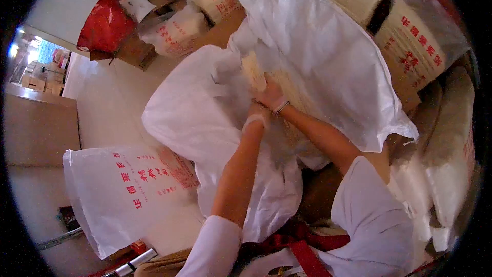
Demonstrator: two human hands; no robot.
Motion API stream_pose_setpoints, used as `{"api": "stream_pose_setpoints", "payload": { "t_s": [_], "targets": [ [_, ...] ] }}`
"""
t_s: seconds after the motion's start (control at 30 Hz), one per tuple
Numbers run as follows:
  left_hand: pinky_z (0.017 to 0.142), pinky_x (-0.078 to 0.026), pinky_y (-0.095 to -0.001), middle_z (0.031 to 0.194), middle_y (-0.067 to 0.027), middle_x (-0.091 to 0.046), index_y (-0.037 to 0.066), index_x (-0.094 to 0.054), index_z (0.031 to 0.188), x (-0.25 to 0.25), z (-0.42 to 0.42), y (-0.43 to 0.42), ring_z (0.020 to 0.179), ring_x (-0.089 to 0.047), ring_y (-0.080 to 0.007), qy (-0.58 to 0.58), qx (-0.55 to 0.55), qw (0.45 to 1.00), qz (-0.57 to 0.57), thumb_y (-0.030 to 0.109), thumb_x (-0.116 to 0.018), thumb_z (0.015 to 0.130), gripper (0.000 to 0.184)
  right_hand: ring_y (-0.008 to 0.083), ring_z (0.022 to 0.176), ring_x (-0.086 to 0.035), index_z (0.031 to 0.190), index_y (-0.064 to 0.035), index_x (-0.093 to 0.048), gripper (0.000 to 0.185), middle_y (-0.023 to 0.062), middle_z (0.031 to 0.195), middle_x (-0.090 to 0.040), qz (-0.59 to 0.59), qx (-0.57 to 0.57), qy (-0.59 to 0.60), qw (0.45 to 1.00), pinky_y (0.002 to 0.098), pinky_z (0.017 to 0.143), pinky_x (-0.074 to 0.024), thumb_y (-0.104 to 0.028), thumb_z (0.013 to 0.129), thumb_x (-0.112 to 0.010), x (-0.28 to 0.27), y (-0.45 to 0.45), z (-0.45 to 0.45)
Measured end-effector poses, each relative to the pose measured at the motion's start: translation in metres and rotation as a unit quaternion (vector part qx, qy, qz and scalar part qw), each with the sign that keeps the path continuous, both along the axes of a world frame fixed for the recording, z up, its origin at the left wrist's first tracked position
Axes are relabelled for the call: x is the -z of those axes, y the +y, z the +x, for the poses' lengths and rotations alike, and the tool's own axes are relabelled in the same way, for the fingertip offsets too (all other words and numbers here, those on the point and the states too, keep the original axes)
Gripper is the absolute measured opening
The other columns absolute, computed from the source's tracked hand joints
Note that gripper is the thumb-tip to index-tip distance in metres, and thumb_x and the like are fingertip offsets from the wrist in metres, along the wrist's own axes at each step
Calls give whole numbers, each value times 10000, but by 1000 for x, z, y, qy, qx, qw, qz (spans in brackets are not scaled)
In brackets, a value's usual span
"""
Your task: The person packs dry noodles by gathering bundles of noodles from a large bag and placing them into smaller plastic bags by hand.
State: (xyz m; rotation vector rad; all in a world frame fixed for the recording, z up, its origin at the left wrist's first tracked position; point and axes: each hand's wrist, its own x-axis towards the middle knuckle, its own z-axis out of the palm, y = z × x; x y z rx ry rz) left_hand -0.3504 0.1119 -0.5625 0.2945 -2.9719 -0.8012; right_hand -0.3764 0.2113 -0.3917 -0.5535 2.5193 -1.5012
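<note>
A large white woven sack [318, 46] lies wide open in front of me, and both my hands reach into its mouth. Pale dried noodles [293, 90] lie inside it in long straight strands. My right hand [271, 96], in a thin clear glove with a band at the wrist, is closed on a bundle of dried noodles [251, 69]. Close against it, lower and to the left, is my left hand [258, 110], also gloved. Its fingers are hidden by the right hand and the sack's folds.
A clear bag with red print [148, 179] lies at the left. More printed noodle packs stand at the back [177, 31] and right [410, 46]. A red bag [105, 23] rests by cardboard boxes [136, 48]. Filled bags [446, 159] line the right side.
</note>
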Motion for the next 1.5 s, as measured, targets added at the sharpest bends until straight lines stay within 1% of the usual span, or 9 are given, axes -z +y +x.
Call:
{"api": "stream_pose_setpoints", "payload": {
  "t_s": [0.17, 0.3, 0.5, 0.6, 0.67, 1.0, 1.03, 1.1, 1.5],
  "targets": [
    [854, -402, -334, 1059, -99, -570, 20, -506, 1065, -209, 36, -16, 1016, -512, -268, -40, -169, 929, 327, 204, -508, 815, 310, 224, 765, -595, 1058, -12, -521, 484, 107, 864, -607, -61, -112, -132, 983, 344, 708, -477, -296, 695, -669, -41, 19, -30],
    [781, -432, -315, 1023, -82, -577, 44, -545, 1027, -258, 14, -35, 946, -540, -211, 253, -67, 879, 398, 190, -516, 826, 250, 193, 668, -578, 1014, -31, -532, 391, 80, 789, -583, -271, -184, -342, 881, 335, 630, -489, -216, 703, -679, -57, 41, -26],
    [662, -450, -331, 912, -42, -599, 37, -515, 1113, -241, 17, -32, 812, -571, -209, 21, 117, 918, 378, 345, -549, 829, 421, 185, 632, -572, 992, -34, -531, 311, 76, 774, -579, -329, -192, -522, 763, 320, 575, -498, -164, 735, -650, -92, 49, 4],
    [708, -465, -346, 983, -79, -599, 30, -483, 1153, -245, 40, -17, 871, -579, -229, -305, 252, 297, 869, 355, -539, 833, 460, 182, 644, -593, 956, -43, -578, 310, 70, 772, -608, -420, -197, -581, 669, 322, 573, -506, -229, 733, -687, -97, 52, 38],
    [722, -483, -360, 951, -83, -610, 34, -514, 1099, -289, 64, 2, 868, -591, -232, -223, 16, 631, 743, 361, -539, 824, 428, 191, 656, -606, 947, -36, -565, 302, 81, 784, -613, -364, -180, -563, 720, 319, 584, -525, -218, 735, -680, -99, 58, 55],
    [679, -486, -291, 844, -47, -596, 69, -578, 913, -273, 52, 13, 706, -573, -184, -199, -60, 703, 680, 336, -592, 752, 312, 180, 778, -570, 1015, -105, -518, 305, 98, 910, -567, -374, -169, -649, 641, 314, 649, -500, -156, 740, -638, -70, 63, 61],
    [672, -482, -282, 828, -44, -593, 71, -583, 886, -255, 42, 12, 695, -563, -184, -209, -88, 688, 689, 332, -591, 750, 293, 175, 796, -569, 1031, -105, -520, 328, 98, 939, -568, -364, -244, -300, 847, 313, 664, -493, -154, 732, -644, -58, 62, 67],
    [703, -474, -309, 868, -62, -586, 64, -581, 942, -258, 32, 17, 760, -560, -202, -218, -105, 657, 714, 377, -592, 754, 366, 158, 814, -569, 1036, -87, -533, 352, 90, 957, -580, -307, -305, -70, 899, 310, 676, -485, -164, 714, -655, -54, 68, 65],
    [862, -413, -360, 1158, -114, -526, 75, -425, 1214, -257, 71, 53, 1040, -525, -237, -130, 78, 567, 810, 486, -553, 780, 611, 147, 618, -561, 792, -72, -547, 219, 44, 699, -565, -433, -107, -396, 803, 303, 560, -480, -275, 759, -623, -100, 72, -37]
  ]
}}
